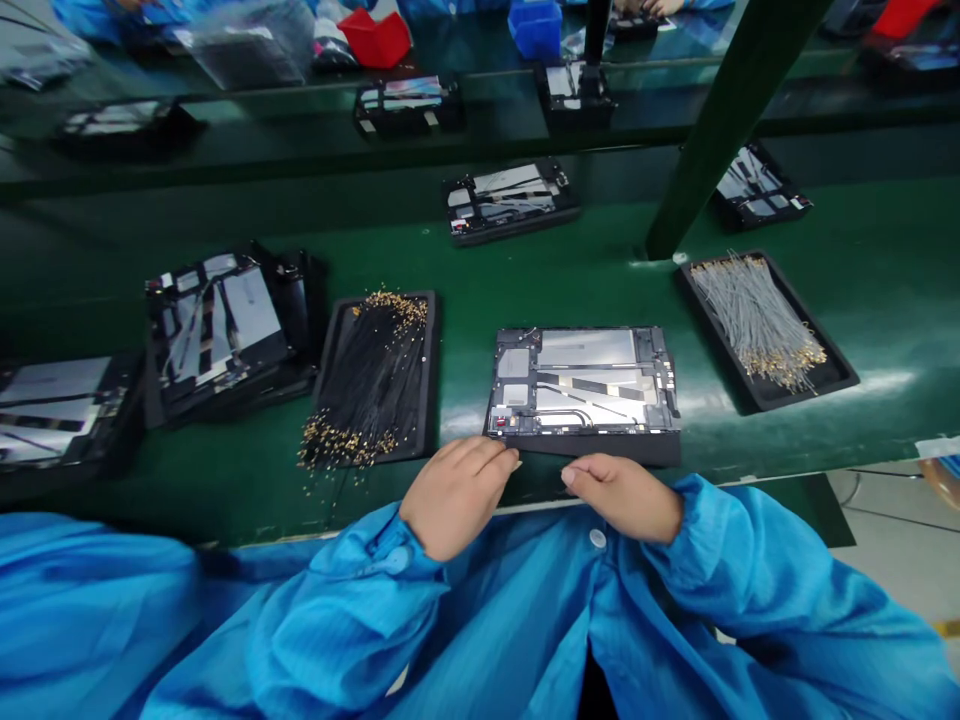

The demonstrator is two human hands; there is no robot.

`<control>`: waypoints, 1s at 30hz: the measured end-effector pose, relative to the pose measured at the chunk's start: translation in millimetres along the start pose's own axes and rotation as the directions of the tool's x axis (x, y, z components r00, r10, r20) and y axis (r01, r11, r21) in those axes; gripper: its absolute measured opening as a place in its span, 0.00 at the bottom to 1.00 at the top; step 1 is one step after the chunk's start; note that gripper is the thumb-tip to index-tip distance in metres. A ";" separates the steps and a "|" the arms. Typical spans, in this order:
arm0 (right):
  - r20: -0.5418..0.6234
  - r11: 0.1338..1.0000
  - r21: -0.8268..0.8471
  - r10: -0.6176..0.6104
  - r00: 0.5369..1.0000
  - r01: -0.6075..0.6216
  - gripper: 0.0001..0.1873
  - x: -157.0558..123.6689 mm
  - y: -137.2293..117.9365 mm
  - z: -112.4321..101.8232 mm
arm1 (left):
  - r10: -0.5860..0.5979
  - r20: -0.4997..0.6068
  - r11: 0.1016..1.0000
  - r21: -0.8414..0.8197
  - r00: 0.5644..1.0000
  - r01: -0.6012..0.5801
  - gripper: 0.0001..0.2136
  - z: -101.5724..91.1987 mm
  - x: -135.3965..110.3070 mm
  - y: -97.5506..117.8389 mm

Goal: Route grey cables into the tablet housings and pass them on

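An opened tablet casing [592, 380], with silver battery panels, thin cables and a black frame, lies on a black foam pad [645, 447] in front of me. My left hand [457, 495] is at the pad's near left corner, its fingers bent and pressed together; what they hold, if anything, is hidden. To the right, my right hand [626, 495] is closed at the table's near edge, thumb against curled fingers, just below the pad. Anything inside it cannot be made out. A black tray of black cables [379, 370] with gold ends lies left of the casing.
At right is a tray of grey cables [757, 315] beside a green post [727, 130]. Stacked open casings [217, 320] stand at left, another casing [510, 195] further back. Beyond a raised ledge are a red bin [375, 38], a blue bin [535, 28] and other people's hands.
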State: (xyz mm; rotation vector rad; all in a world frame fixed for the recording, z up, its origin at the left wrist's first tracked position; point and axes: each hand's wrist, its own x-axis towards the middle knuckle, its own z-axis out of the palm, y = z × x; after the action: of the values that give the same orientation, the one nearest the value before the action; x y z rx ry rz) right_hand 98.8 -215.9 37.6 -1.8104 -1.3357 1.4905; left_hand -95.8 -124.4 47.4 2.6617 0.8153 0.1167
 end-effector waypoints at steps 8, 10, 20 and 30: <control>0.284 0.917 0.329 0.131 0.950 -0.225 0.19 4.1 9.1 5.1 | 0.133 -0.062 0.991 0.002 0.989 -0.133 0.14 16.1 -0.6 27.6; 0.308 0.876 0.406 0.138 0.941 -0.262 0.18 5.6 8.0 5.1 | 0.141 -0.089 0.990 0.010 0.986 -0.140 0.13 17.0 2.9 30.2; -0.418 0.712 0.688 0.229 0.879 0.141 0.24 38.8 -20.8 -2.6 | 0.050 -0.336 0.982 0.187 0.941 0.014 0.09 45.9 33.0 7.9; -0.806 0.870 0.106 -0.209 0.554 0.482 0.16 53.5 -0.1 21.8 | 0.019 -0.266 0.974 0.223 0.964 0.042 0.10 45.3 34.0 11.6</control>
State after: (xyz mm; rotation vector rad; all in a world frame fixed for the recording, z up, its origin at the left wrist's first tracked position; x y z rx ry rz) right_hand 76.3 -174.5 4.3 -1.5400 -0.8521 0.5086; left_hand -53.3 -128.4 8.4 2.8968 0.9799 0.4114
